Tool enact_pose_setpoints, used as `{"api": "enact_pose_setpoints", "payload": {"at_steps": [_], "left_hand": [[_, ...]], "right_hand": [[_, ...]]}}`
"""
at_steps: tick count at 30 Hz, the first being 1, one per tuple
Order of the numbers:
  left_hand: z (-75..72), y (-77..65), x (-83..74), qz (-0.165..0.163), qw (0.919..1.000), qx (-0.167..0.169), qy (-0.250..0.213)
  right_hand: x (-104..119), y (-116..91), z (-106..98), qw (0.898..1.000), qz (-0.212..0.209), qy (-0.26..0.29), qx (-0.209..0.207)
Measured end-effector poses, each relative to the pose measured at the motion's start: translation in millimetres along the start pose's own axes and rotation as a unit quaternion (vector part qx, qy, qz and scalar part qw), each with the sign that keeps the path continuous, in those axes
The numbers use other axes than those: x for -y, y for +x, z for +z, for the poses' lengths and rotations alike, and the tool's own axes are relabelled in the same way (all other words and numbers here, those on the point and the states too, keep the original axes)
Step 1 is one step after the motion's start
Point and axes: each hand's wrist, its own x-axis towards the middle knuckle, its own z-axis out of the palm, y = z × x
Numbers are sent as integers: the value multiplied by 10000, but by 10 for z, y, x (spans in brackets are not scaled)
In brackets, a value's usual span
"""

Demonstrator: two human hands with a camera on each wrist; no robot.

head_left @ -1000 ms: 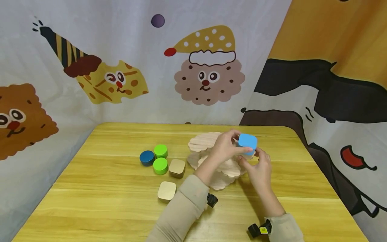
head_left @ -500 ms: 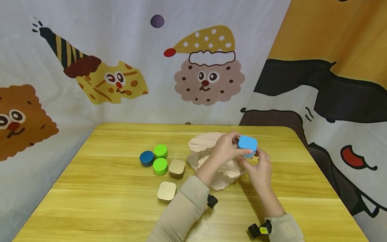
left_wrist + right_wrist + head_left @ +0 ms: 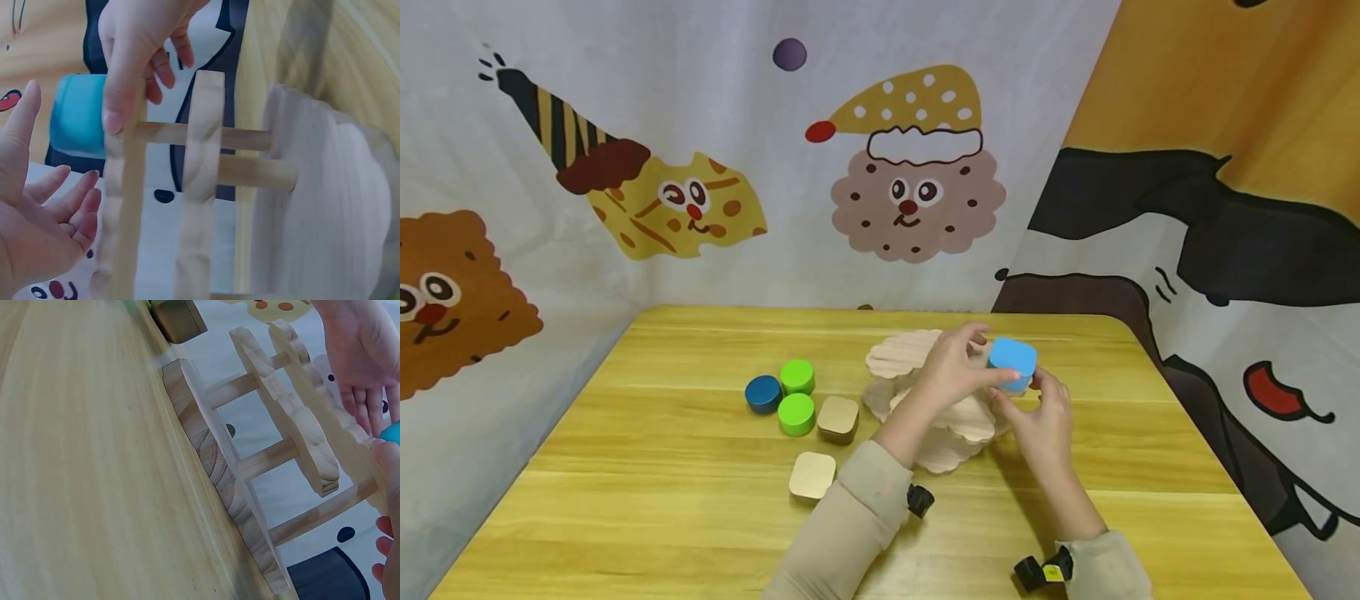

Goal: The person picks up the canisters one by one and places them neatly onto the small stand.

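A tiered wooden stand (image 3: 898,354) has cloud-edged boards joined by dowels, as the left wrist view shows. On its raised board (image 3: 125,206), near the right end, sits a light-blue rounded-square block (image 3: 1012,352). My right hand (image 3: 1047,425) pinches that board's edge beside the block, thumb against the edge and fingers underneath. My left hand (image 3: 955,362) is spread around the block's left side. In the head view its thumb overlaps the block, while the left wrist view shows the thumb and relaxed fingers apart from it. My left forearm hides part of the stand.
Left of the stand are two lime-green round blocks (image 3: 797,414), a dark-blue round block (image 3: 763,394) and a tan-topped rounded-square block (image 3: 838,418). A cream-topped block (image 3: 812,476) lies nearer, beside my left sleeve. A printed curtain (image 3: 715,75) hangs behind the table (image 3: 625,467).
My left fingers have opened away from the light-blue block, which now sits slightly lower in the head view. My right hand keeps its grip at the board's edge.
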Motion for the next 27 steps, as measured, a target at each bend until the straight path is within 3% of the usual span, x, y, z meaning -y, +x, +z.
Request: {"api": "enact_pose_setpoints", "payload": {"at_steps": [12,18,27], "left_hand": [[-304,-307,-117,183,9984,-407,-341],[-493,-518,-159,494,9970,-493,-344],[-758,-775,-191,690,9954,-543,-373]], "right_hand": [[2,7,-2,9999,98,-76,-47],[-3,-6,4,9997,240,-69,34],[-6,-7,14,9999,52,-76,-84]]}}
